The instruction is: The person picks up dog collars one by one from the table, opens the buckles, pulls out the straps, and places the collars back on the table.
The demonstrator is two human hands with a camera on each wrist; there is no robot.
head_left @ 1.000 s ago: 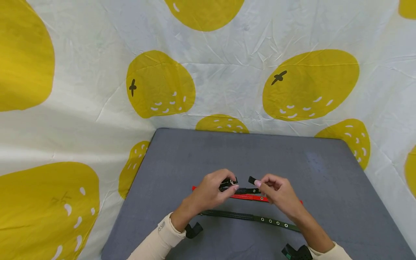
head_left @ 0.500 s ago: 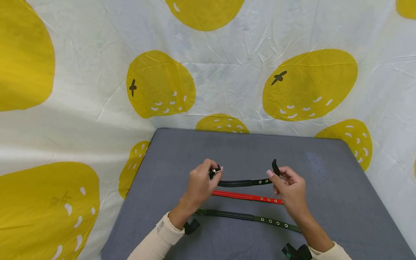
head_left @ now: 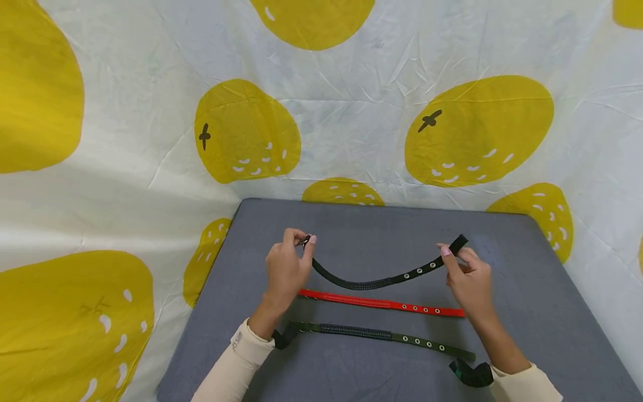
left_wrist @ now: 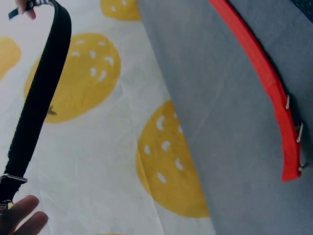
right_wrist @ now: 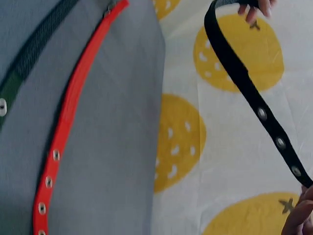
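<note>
A black collar [head_left: 369, 285] with metal eyelets hangs in a sagging curve above the table. My left hand [head_left: 287, 267] pinches its buckle end, and the metal buckle [left_wrist: 13, 178] shows in the left wrist view. At the other end, my right hand [head_left: 470, 283] grips the strap between thumb and fingers, leaving the tip [head_left: 459, 243] sticking up past them. Below, a red collar [head_left: 361, 301] lies stretched out on the table. Nearer to me lies a green collar [head_left: 424, 343] with a dark ribbed section, roughly parallel to the red one.
The grey table [head_left: 402, 229] has a white cloth [head_left: 346, 128] with yellow fruit prints behind it and along its left side. Black straps [head_left: 472, 374] sit at both wrists, low over the table's near part.
Both hands have risen and moved apart, left hand leftward and right hand rightward. The black collar has come up off the table and stretched out between them. The red and green collars stay put.
</note>
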